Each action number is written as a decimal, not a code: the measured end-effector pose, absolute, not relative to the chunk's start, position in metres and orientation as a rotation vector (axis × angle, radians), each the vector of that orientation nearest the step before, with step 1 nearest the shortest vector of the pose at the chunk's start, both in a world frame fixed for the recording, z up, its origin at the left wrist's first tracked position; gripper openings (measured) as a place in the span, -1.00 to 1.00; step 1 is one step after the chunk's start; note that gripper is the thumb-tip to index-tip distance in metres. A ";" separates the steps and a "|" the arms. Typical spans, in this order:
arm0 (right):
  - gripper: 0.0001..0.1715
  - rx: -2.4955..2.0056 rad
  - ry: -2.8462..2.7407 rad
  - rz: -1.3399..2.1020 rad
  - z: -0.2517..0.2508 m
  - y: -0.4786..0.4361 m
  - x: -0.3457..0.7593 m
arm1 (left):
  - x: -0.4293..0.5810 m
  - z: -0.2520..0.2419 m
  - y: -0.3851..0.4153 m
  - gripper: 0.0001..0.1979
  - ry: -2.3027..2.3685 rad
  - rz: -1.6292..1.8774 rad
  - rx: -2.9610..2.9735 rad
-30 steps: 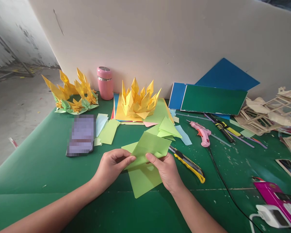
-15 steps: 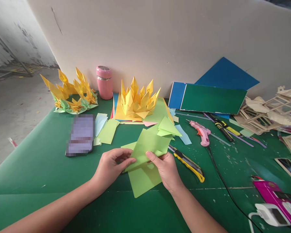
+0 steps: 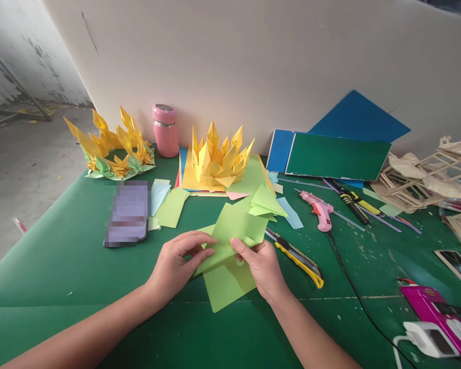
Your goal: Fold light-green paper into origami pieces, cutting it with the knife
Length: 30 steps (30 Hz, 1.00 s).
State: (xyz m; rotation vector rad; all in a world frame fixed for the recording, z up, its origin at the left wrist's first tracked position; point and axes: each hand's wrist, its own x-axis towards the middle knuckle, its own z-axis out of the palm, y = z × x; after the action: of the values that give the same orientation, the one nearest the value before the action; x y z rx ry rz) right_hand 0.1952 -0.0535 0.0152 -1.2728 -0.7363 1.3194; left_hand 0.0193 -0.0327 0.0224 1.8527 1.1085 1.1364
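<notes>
A light green paper sheet is tilted between my hands, its near edge curling up a little. My right hand pinches it on the right, thumb on top and fingers underneath. On the left, my left hand has its thumb and fingertips at the sheet's left edge, the fingers curved. More green paper lies flat on the table beneath. Folded green triangles are piled just beyond the held sheet. A yellow and black utility knife rests right of my right hand.
A yellow folded-paper crown sits on coloured sheets; another crown stands left, near a pink flask. A blurred phone lies left. Rightward are a pink glue gun with a cord, a wooden stick model and a power strip.
The held sheet has shifted slightly left. My left index finger has moved from behind the sheet's edge to its top side. My right hand stays almost in place.
</notes>
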 end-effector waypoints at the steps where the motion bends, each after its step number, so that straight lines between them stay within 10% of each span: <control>1: -0.60 -1.279 -0.736 1.321 0.015 -0.053 0.195 | 0.019 0.023 -0.033 -0.89 1.098 1.144 1.875; 30: -0.50 -1.239 -0.737 1.329 0.018 -0.051 0.198 | 0.018 0.018 -0.031 -0.79 1.122 1.113 1.871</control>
State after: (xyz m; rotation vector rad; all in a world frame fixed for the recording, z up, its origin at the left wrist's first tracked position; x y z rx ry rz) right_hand 0.1975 -0.0515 0.0177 -1.2390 -0.7370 1.3286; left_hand 0.0184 -0.0309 0.0181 1.8713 1.1225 1.1134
